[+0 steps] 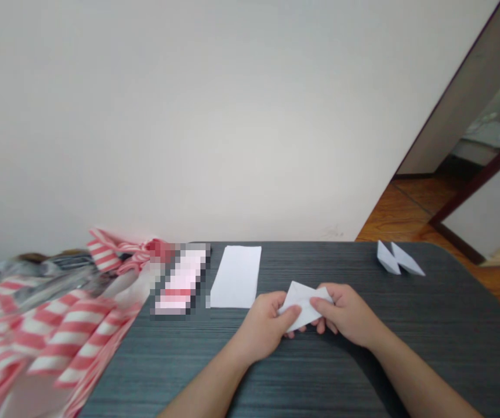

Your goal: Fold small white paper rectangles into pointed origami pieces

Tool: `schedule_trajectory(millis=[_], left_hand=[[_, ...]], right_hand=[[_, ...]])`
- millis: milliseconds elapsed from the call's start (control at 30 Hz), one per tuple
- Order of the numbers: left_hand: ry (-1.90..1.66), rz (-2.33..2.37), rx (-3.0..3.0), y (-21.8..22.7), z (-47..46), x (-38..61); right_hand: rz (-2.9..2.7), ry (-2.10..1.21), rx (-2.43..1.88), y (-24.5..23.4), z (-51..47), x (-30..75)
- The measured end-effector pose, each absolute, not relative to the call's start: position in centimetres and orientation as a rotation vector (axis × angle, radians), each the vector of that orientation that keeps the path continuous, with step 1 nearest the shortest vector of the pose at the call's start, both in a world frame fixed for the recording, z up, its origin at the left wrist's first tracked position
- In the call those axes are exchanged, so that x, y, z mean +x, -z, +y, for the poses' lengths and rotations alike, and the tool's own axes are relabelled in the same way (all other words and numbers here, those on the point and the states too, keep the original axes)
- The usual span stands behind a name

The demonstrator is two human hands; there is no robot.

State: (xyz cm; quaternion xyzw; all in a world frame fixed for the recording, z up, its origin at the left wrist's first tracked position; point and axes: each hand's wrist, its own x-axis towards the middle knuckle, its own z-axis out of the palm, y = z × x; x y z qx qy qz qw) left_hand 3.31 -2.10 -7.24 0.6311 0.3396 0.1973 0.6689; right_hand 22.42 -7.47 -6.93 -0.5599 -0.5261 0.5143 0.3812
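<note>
A small piece of folded white paper (pixel 304 303) is held between my two hands above the dark table. My left hand (pixel 265 325) grips its left side, thumb on top and fingers underneath. On the right side, my right hand (pixel 348 313) pinches it the same way, its thumb lying across the upper face. One corner of the paper points up and away from me. Left of my hands lies a stack or sheet of white paper (pixel 236 277), flat on the table. Folded white paper pieces (pixel 400 259) with pointed ends rest at the far right.
The dark, wood-grained table (pixel 180 366) meets a white wall (pixel 250 128) at its back edge. A pixelated pink-and-white object (pixel 183 278) lies at the table's left edge. Red-and-white striped cloth (pixel 71 331) is heaped beyond it. Wooden floor (pixel 384 212) shows through a doorway at right.
</note>
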Motion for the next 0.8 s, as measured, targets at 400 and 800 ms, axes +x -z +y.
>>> schedule_trajectory(millis=[400,800], left_hand=[[-0.499,0.767,1.405,7.35,-1.97,3.38],[-0.542,0.796,1.356,6.99,-1.95,3.43]], right_hand=[[-1.308,-1.278,-1.410,6.94,-7.33,22.80],[-1.292,-1.266,-1.398,7.35,-7.17,23.18]])
